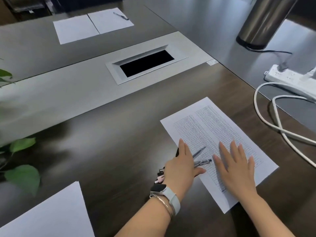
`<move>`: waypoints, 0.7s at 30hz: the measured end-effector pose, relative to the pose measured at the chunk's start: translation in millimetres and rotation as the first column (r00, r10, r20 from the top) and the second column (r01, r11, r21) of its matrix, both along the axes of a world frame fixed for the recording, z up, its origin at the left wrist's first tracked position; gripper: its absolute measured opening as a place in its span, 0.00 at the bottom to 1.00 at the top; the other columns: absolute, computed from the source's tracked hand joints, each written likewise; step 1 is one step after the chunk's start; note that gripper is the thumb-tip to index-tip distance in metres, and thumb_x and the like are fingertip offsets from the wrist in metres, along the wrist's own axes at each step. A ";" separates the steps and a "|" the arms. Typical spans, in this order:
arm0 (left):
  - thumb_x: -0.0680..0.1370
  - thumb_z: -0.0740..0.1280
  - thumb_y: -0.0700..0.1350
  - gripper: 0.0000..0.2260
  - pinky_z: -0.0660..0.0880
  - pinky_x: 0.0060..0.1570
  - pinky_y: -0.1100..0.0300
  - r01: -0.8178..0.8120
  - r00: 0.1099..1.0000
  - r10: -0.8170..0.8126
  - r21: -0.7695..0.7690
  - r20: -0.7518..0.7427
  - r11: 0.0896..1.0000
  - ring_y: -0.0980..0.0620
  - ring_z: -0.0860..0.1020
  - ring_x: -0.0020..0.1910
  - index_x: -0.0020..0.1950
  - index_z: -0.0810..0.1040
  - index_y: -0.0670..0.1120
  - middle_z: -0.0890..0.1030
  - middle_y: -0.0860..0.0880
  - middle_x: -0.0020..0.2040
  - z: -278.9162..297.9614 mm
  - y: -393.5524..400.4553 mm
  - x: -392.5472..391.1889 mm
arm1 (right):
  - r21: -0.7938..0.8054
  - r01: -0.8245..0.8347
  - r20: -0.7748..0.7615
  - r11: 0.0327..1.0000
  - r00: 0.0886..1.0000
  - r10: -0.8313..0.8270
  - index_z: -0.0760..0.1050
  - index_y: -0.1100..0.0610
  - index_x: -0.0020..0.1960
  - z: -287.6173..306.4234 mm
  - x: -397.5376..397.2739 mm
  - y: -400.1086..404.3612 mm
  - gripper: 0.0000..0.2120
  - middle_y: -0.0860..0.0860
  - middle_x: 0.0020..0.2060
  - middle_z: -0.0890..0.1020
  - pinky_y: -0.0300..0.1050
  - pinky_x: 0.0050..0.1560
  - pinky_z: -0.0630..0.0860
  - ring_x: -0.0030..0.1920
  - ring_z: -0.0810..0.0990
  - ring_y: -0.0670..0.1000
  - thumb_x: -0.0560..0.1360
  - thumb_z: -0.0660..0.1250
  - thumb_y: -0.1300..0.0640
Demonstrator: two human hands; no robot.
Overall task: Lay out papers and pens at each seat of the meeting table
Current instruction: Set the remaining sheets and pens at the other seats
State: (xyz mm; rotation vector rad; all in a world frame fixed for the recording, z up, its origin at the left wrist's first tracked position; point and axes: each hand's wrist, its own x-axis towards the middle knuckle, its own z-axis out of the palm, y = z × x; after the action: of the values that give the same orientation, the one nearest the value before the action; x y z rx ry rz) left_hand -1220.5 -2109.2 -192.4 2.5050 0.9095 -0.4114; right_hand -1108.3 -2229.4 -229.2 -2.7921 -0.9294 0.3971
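A printed sheet (213, 127) with ruled tables lies on the dark meeting table (111, 134) in front of me, turned at an angle. My right hand (237, 166) presses flat on its lower half, fingers spread. My left hand (183, 163) rests at the sheet's left edge and holds a bunch of pens (202, 162); their tips stick out over the paper and their caps out to the left. Across the table two white sheets (75, 29) lie side by side, with a pen (121, 15) on the right one. A blank sheet (51, 216) lies at the near left.
A grey centre strip holds an open cable box (145, 63). At the right are a white power strip (290, 79), its looping white cable (266, 120) and a steel flask (266, 21). Green plant leaves (22, 177) reach in from the left.
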 end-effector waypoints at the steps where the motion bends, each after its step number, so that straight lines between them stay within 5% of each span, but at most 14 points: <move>1: 0.75 0.60 0.62 0.42 0.74 0.44 0.54 -0.002 1.000 0.002 -0.002 -0.001 1.000 0.42 0.79 0.55 0.77 0.44 0.41 0.40 0.48 0.79 0.1 -0.7 2.2 | 0.003 0.001 -0.001 1.000 1.000 -0.001 0.49 0.42 0.76 -1.2 2.2 -0.8 0.30 0.49 0.77 0.45 0.56 0.72 0.33 0.76 0.39 0.51 0.75 0.42 0.36; 16: 0.76 0.61 0.60 0.40 0.75 0.54 0.52 -0.031 0.999 0.035 -0.108 0.035 0.994 0.44 0.78 0.59 0.77 0.42 0.43 0.39 0.48 0.79 7.1 -5.9 -6.3 | 0.052 -0.009 0.045 0.999 0.999 0.007 0.50 0.43 0.75 -0.8 -2.5 -4.3 0.36 0.49 0.77 0.45 0.54 0.71 0.32 0.76 0.39 0.52 0.70 0.39 0.31; 21: 0.78 0.60 0.57 0.34 0.72 0.53 0.52 -0.084 0.982 0.104 -0.127 0.159 0.988 0.42 0.76 0.60 0.76 0.50 0.44 0.45 0.52 0.79 26.4 -3.4 -39.2 | 0.310 0.036 0.003 0.950 0.999 -0.039 0.61 0.53 0.73 19.6 -47.7 5.2 0.33 0.55 0.74 0.62 0.57 0.74 0.48 0.76 0.55 0.55 0.74 0.49 0.38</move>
State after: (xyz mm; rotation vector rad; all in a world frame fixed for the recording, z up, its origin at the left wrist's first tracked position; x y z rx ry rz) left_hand -1259.8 -2112.5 -166.0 2.3367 0.9058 -0.2172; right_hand -1156.0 -2224.3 -209.6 -2.5215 -0.8557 0.2105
